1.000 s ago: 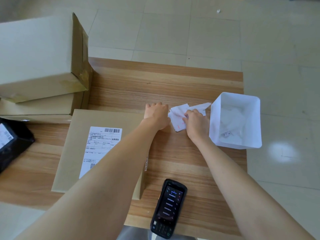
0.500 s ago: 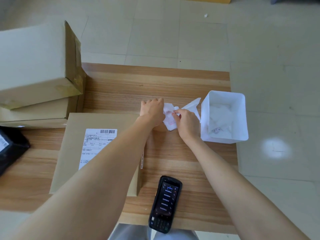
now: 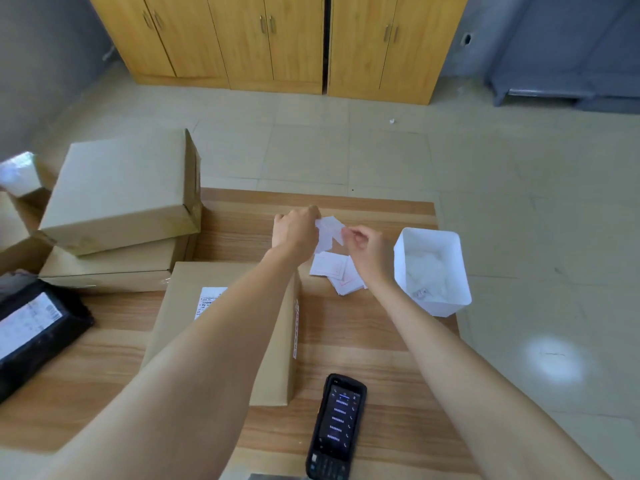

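The left hand [image 3: 296, 233] and right hand [image 3: 369, 252] each pinch an edge of one paper slip [image 3: 328, 230], fingers closed on it, holding it just above the tabletop [image 3: 346, 334] over more loose slips [image 3: 329, 266]. Just to their right, the white bin [image 3: 446, 304] holds crumpled white paper [image 3: 424, 271].

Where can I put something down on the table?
Bare wood lies between the flat box, white bin and scanner, below the paper slips, and along the far edge. Stacked boxes and a black parcel crowd the left.
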The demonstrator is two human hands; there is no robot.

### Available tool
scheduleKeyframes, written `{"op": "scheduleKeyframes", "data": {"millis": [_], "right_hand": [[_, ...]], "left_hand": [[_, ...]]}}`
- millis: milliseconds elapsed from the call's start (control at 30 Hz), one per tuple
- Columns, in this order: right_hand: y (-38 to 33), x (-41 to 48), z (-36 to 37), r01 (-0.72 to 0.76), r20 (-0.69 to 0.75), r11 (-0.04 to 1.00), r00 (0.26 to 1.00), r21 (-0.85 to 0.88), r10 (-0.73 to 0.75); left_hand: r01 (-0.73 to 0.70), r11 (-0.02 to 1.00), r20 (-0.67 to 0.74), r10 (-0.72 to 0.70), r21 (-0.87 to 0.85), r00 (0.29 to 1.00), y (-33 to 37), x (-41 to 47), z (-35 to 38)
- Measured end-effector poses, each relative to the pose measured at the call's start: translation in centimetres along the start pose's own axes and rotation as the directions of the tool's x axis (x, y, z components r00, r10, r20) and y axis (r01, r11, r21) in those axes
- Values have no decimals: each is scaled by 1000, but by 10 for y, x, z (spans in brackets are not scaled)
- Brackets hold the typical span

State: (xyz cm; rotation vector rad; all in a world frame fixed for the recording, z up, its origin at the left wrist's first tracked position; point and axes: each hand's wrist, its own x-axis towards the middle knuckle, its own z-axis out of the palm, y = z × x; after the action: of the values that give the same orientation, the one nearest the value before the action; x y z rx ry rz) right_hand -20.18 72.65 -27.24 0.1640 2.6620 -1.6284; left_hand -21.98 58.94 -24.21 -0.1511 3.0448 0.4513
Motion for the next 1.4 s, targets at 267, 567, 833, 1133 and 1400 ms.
{"op": "scheduleKeyframes", "data": {"millis": [267, 567, 833, 1133, 1400], "right_hand": [[-50, -5, -25, -319, 58, 794, 939, 518, 340], [-70, -15, -59, -238, 128, 883, 971, 404, 203], [-65, -17, -67, -105, 110, 960, 991, 260, 79], [-69, -20, -61, -26, 196, 975, 980, 221, -19], [-68, -16, -58, 19, 140, 991, 990, 134, -38]], "left_hand": [[-20, 967, -66, 3, -253, 998, 17, -22, -38], [-89, 874, 12, 108, -477, 994, 19, -33, -70], [-96, 873, 131, 179, -478, 975, 9, -37, -73], [-132, 917, 147, 199, -376, 969, 3, -37, -70], [-100, 885, 122, 173, -455, 977, 3, -33, -79]]}}
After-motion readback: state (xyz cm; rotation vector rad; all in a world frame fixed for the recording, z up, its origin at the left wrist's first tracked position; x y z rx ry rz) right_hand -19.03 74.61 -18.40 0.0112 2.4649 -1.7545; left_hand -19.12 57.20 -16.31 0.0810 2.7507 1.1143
